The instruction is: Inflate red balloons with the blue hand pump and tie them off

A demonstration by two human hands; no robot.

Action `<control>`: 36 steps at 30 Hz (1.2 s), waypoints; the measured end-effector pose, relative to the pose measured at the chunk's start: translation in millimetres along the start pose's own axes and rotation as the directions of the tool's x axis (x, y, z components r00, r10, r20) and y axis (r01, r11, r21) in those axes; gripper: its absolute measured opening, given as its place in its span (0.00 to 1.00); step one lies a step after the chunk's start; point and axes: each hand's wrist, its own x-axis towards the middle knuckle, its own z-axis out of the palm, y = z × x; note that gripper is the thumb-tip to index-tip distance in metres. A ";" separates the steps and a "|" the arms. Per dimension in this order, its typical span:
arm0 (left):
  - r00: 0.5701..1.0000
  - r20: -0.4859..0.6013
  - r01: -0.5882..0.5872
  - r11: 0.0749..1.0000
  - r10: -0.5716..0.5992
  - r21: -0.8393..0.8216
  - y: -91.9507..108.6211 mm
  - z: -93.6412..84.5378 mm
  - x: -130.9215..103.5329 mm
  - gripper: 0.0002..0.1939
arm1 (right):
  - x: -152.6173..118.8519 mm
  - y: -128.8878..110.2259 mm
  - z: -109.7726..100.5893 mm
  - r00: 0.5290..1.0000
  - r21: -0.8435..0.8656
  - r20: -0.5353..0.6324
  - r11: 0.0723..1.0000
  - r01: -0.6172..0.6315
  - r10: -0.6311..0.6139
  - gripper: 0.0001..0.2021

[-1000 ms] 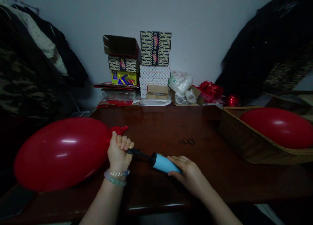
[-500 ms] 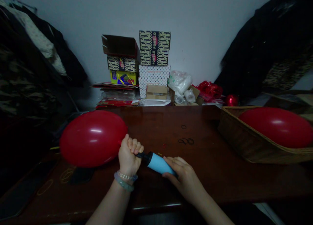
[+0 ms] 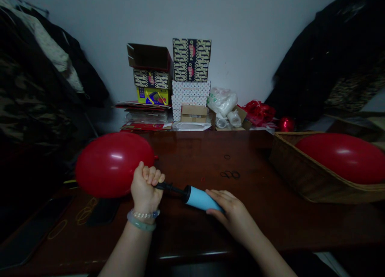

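My left hand [image 3: 146, 189] is closed round the black end of a hand balloon pump, with its thumb on top. The pump's blue barrel [image 3: 202, 198] lies tilted in my right hand [image 3: 231, 211], whose fingers wrap over it. A thin black rod shows between the black end and the barrel. Behind my left hand, an inflated red balloon [image 3: 108, 162] hovers at the left side of the table. A small red nub sticks out at its right end, past my fist. Whether my left fingers also touch the balloon I cannot tell.
A wicker basket [image 3: 296, 170] holding another red balloon [image 3: 343, 156] stands right on the brown table [image 3: 186, 148]. Black rings [image 3: 230, 174] lie mid-table; yellow rubber bands [image 3: 86, 215] and dark flat objects lie left. Stacked boxes [image 3: 191, 60] and plastic bags [image 3: 223, 102] stand behind.
My left hand has moved left, drawing the black rod out of the blue barrel. My right hand has shifted slightly right. The balloon has risen a little, and its red nub now shows.
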 end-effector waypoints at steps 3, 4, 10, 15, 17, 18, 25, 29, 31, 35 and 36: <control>1.000 -0.012 -0.029 0.999 0.028 -0.016 7.7 -2.4 4.1 0.24 | -0.1 4.3 -2.1 1.000 -0.026 0.002 1.000 -0.006 0.006 0.24; 0.999 -0.016 -0.036 0.999 0.035 -0.016 9.2 -3.1 5.2 0.23 | -0.3 5.3 -1.7 1.000 -0.032 -0.001 0.999 -0.004 0.004 0.24; 0.999 -0.002 -0.050 0.999 0.050 0.009 7.3 -3.4 3.7 0.24 | -4.3 4.9 9.9 0.998 -0.098 -0.057 0.995 0.020 -0.026 0.23; 1.000 0.019 -0.016 1.000 0.016 0.004 -9.7 1.6 -4.8 0.25 | -7.1 -2.7 19.2 0.990 -0.141 -0.118 0.988 0.055 -0.072 0.23; 0.999 0.033 0.024 1.000 -0.024 0.017 -18.7 3.8 -8.4 0.26 | -7.9 -6.4 22.6 0.987 -0.142 -0.141 0.988 0.058 -0.078 0.22; 0.998 0.039 0.043 0.999 -0.044 0.028 -22.6 4.9 -10.1 0.26 | -8.2 -7.8 24.3 0.986 -0.143 -0.149 0.988 0.057 -0.079 0.22; 0.999 0.039 0.017 0.999 -0.019 0.048 -25.2 10.1 -14.8 0.26 | -6.0 -8.7 28.7 0.982 -0.126 -0.176 0.991 0.046 -0.068 0.23; 0.998 0.044 -0.034 0.998 0.032 0.043 -13.1 6.9 -9.4 0.26 | -4.1 -5.9 28.5 0.985 -0.102 -0.164 0.994 0.037 -0.053 0.24; 0.997 0.046 -0.062 0.997 0.060 0.043 -6.7 3.5 -5.5 0.26 | -3.8 -2.6 27.9 0.984 -0.101 -0.169 0.994 0.038 -0.055 0.25; 0.994 0.060 -0.098 0.995 0.096 0.026 4.9 -1.5 1.0 0.27 | -2.8 6.6 23.6 0.973 -0.121 -0.211 0.990 0.067 -0.092 0.25; 0.993 0.060 -0.101 0.995 0.099 0.020 7.1 -1.7 1.8 0.28 | -2.4 8.5 22.5 0.970 -0.128 -0.222 0.989 0.074 -0.102 0.24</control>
